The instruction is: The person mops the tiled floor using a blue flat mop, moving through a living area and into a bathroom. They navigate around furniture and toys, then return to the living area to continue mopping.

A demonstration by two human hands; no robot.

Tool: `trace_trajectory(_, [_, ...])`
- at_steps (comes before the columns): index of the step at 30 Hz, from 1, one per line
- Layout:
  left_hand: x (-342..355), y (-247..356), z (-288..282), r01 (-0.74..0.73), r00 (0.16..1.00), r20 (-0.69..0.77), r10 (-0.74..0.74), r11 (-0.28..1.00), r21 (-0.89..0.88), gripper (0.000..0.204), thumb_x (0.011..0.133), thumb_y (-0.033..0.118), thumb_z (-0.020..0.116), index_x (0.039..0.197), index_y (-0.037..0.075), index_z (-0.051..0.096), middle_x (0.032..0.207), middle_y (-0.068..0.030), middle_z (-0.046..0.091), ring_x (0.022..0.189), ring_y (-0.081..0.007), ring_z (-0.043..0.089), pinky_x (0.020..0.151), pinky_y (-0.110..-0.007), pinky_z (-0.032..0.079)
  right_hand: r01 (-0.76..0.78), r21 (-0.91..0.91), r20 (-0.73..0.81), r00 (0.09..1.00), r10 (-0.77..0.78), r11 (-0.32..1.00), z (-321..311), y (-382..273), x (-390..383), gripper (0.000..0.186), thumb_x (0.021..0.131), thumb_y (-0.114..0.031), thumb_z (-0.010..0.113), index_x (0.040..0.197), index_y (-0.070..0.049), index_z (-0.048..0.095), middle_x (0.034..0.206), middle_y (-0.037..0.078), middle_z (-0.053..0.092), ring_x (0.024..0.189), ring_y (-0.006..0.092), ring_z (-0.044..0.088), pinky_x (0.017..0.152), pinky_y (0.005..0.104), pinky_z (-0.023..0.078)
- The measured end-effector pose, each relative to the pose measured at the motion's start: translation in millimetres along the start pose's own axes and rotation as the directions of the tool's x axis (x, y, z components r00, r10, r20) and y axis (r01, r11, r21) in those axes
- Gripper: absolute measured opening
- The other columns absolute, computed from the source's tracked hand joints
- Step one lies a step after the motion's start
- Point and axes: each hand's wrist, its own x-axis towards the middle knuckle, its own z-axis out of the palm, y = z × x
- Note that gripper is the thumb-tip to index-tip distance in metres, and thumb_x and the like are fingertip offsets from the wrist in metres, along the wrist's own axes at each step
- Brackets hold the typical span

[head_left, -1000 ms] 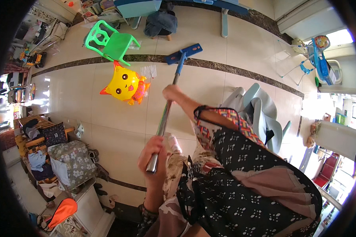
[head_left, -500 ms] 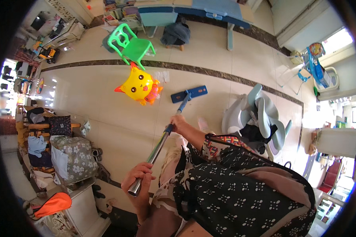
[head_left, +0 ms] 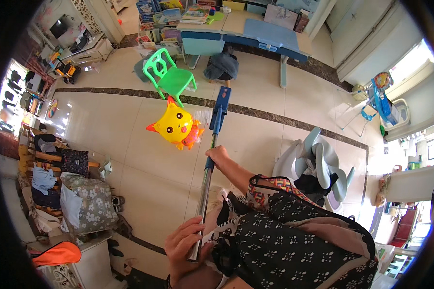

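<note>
Head view, the only one — a flat mop [head_left: 206, 186] runs between both hands, pointing ahead and away from the body. The right hand [head_left: 219, 155] is the forward one: fist closed around the shaft near a blue collar, nothing else in it. The left hand [head_left: 184, 246] sits lower, nearer the body: fingers long, bent loosely over the silver butt end, thumb opposite. Can't tell how firm that hold is.

Blue mop head [head_left: 222, 102] is directly ahead of the right hand, plate roughly in line with the shaft, over or close to the dark floor border [head_left: 265, 114]. Can't tell if it touches the floor.

Around the right hand: yellow inflatable toy [head_left: 175, 125] ahead-left, close beside the mop head; green plastic child's chair [head_left: 176, 81] just beyond the toy; stool with dark blue cloth [head_left: 222, 67] straight ahead past the plate; grey moulded plastic seat [head_left: 294, 161] off to the right, well apart.

My read on doing it well: left hand drives from the butt, right hand guides. Firm up the left so the shaft can't roll. Set the plate crosswise and flat — even pressure, no edge digging. Favour strokes to the right of the toy; it's probably light and would skid if nudged. Slow down near the chair and stool legs.
</note>
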Motion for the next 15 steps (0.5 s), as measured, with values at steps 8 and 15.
trace_trajectory(8, [106.1,-24.1,20.4,-0.039,0.979,-0.185,0.082,0.974,0.225,0.024,0.08,0.011,0.073,0.093,0.002,0.055,0.091,-0.022,0.07,0.086,-0.041,0.072,0.08,-0.049,0.058,-0.31,0.529,0.423,0.903,0.072,0.79,13.9,-77.0,51.7,0.015,0.083,-0.013,0.058,0.072,-0.003,0.056,0.063,0.013,0.058,0.049,0.0261,0.057,0.043,0.0376,0.046])
trace_trajectory(15, [197.3,-56.9,42.9,-0.014,0.98,-0.192,0.053,0.979,0.202,0.024,0.083,0.012,0.071,0.095,0.003,0.054,0.091,-0.0223,0.07,0.087,-0.0417,0.071,0.08,-0.05,0.058,-0.31,0.506,0.433,0.898,0.074,0.805,5.8,-146.0,121.3,0.015,0.082,-0.009,0.055,0.069,-0.003,0.053,0.057,0.015,0.054,0.045,0.0278,0.056,0.042,0.0393,0.046])
